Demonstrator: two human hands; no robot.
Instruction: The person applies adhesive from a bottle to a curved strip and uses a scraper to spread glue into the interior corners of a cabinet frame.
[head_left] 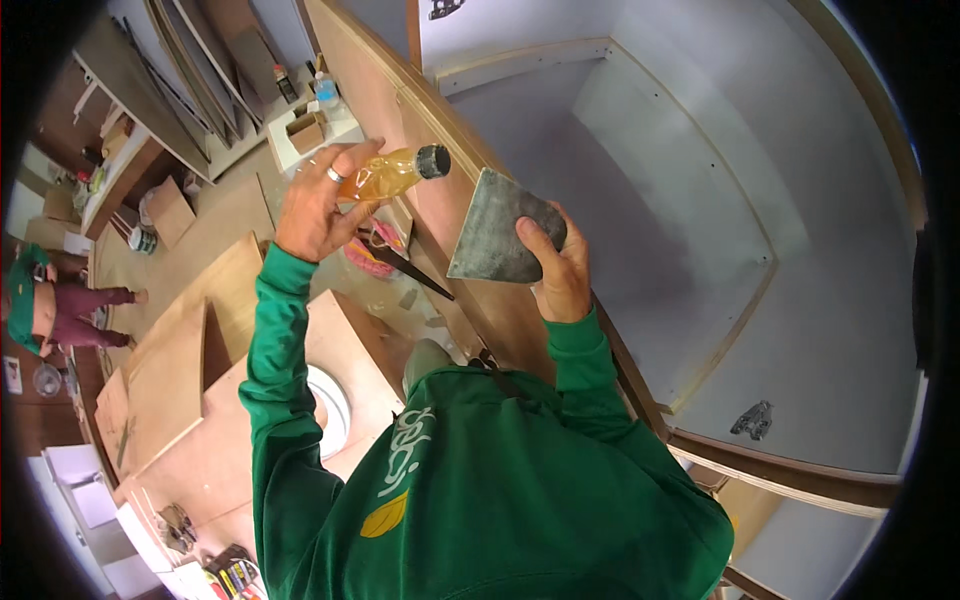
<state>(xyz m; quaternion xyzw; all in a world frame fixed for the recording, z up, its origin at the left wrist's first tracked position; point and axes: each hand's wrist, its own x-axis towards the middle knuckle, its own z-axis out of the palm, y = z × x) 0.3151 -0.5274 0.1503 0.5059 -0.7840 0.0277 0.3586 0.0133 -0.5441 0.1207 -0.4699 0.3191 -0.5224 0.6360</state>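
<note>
My left hand, a ring on one finger, is wrapped round a clear plastic bottle of amber liquid. The bottle lies tilted, its black cap toward the right. In my right hand is a flat grey trapezoid plate with a worn, smeared face; the thumb presses on top and the other fingers are mostly hidden beneath. Bottle and plate are apart, both held above the edge of a wooden cabinet.
The cabinet's pale lined inside spreads to the right, with a metal hinge on it. A dark blade and a pink-and-yellow thing lie below the bottle. Plywood sheets lean at left; another person stands beyond.
</note>
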